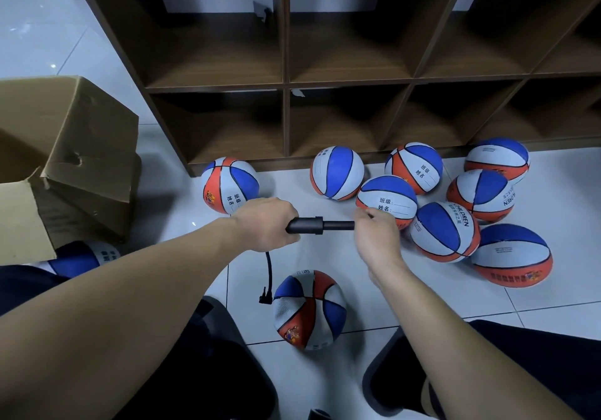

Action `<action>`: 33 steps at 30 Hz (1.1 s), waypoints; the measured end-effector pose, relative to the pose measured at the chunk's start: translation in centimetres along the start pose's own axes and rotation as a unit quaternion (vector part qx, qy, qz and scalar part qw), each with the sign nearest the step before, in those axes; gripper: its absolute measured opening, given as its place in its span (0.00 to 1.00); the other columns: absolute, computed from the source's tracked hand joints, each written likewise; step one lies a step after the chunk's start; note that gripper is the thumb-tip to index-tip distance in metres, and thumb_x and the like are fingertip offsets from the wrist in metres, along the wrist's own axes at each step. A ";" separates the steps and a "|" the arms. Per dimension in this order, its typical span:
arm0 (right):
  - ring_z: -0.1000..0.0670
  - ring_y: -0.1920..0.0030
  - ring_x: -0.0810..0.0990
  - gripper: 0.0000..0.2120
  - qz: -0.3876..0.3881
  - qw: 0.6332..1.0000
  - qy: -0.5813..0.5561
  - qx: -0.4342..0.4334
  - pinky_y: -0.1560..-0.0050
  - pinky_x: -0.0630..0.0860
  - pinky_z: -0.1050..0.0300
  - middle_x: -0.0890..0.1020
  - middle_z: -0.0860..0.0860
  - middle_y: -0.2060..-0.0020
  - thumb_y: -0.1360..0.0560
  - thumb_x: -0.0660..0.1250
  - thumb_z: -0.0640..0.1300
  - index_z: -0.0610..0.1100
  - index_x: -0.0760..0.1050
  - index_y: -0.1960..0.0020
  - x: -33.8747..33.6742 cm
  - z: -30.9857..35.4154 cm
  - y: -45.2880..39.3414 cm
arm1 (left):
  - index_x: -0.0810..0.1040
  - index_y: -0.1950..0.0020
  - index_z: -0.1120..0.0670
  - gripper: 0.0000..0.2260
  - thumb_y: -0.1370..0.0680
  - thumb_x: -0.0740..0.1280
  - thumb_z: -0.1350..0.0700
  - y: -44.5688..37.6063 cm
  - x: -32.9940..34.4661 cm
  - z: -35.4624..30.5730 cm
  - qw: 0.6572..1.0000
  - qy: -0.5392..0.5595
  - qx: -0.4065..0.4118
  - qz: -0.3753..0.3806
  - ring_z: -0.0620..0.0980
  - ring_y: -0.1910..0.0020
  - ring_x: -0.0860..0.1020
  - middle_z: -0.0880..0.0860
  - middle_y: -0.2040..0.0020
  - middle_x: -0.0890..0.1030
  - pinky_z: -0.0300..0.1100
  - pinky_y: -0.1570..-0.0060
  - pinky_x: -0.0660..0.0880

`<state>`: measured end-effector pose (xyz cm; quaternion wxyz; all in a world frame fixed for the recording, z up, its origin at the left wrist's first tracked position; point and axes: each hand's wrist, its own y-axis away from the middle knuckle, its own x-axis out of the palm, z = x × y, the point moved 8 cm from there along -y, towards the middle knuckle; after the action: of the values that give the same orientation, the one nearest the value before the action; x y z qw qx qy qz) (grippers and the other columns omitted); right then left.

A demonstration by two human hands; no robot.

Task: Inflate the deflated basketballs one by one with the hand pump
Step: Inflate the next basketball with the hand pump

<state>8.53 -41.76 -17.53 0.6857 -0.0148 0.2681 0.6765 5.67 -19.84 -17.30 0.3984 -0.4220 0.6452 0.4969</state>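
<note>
A black hand pump (320,225) lies level in the air between my hands. My left hand (265,223) grips its barrel end. My right hand (377,232) grips the handle end. From the pump a thin black hose (268,270) hangs down, its needle tip (265,299) just left of a blue, white and orange basketball (309,310) on the floor between my knees. The tip looks apart from that ball. Several more such basketballs (444,231) lie in a cluster to the right, and one (229,185) sits alone by the shelf.
A dark wooden cubby shelf (284,88) with bare compartments stands ahead. An open cardboard box (70,166) lies at the left, with another ball (79,257) below its flap. The floor is pale tile (406,299). My dark trouser legs fill the bottom corners.
</note>
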 end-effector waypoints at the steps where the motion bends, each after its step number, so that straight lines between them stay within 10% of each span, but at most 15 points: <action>1: 0.47 0.65 0.63 0.17 -0.014 1.000 -0.004 0.004 0.65 0.61 0.54 0.65 0.51 0.70 0.19 0.64 0.42 0.46 0.63 0.64 -0.9 0.1 -0.5 | 0.75 0.59 0.47 0.12 0.19 0.69 0.44 0.1 0.0 0.8 1.000 0.004 -0.010 0.005 0.50 0.64 0.78 0.47 0.64 0.79 0.44 0.66 0.72; 10: 0.48 0.65 0.69 0.17 -0.080 0.997 -0.020 -0.001 0.63 0.69 0.55 0.71 0.51 0.69 0.18 0.62 0.40 0.44 0.66 0.65 -2.7 0.0 -0.9 | 0.76 0.61 0.46 0.16 0.18 0.67 0.39 0.6 -0.1 1.2 0.999 0.017 -0.032 -0.001 0.51 0.65 0.80 0.47 0.66 0.80 0.47 0.63 0.80; 20: 0.46 0.65 0.67 0.16 -0.013 0.999 0.029 -0.021 0.63 0.64 0.51 0.69 0.51 0.68 0.18 0.60 0.44 0.45 0.63 0.64 1.8 -0.1 2.1 | 0.78 0.58 0.50 0.17 0.17 0.64 0.40 0.6 -0.6 -2.3 1.000 -0.027 0.002 -0.011 0.51 0.67 0.77 0.48 0.65 0.78 0.43 0.70 0.66; 33: 0.47 0.65 0.71 0.17 0.032 0.999 0.023 -0.010 0.63 0.67 0.53 0.72 0.50 0.67 0.15 0.61 0.49 0.44 0.68 0.61 3.2 -0.5 1.9 | 0.78 0.57 0.49 0.14 0.18 0.66 0.41 0.0 -0.2 -2.4 0.999 -0.026 0.019 -0.008 0.51 0.65 0.78 0.48 0.65 0.78 0.44 0.67 0.71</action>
<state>6.39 -38.85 -18.50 0.6576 -0.0283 0.2771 0.7000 5.50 -22.13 -16.66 0.4274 -0.4062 0.6406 0.4919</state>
